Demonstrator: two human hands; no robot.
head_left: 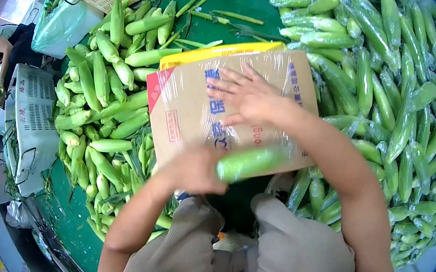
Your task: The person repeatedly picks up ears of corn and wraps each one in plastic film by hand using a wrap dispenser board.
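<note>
Blurred by motion, my left hand (197,167) is closed at the near end of a green ear of corn (252,163), which looks glossy as if wrapped in clear film. The ear is over the lower edge of a cardboard box (190,99) in front of my knees. Clear plastic film stretches across the top of this box. My right hand (248,97) lies flat on the film with its fingers spread and grips nothing. Under the box's far edge shows a yellow printed strip (223,54).
Unwrapped corn ears (119,73) are heaped on the left, film-wrapped ears (383,97) on the right. Loose stalks (211,17) lie on the green floor (61,220). Crates (34,112) stand at left, where another person (6,47) bends over.
</note>
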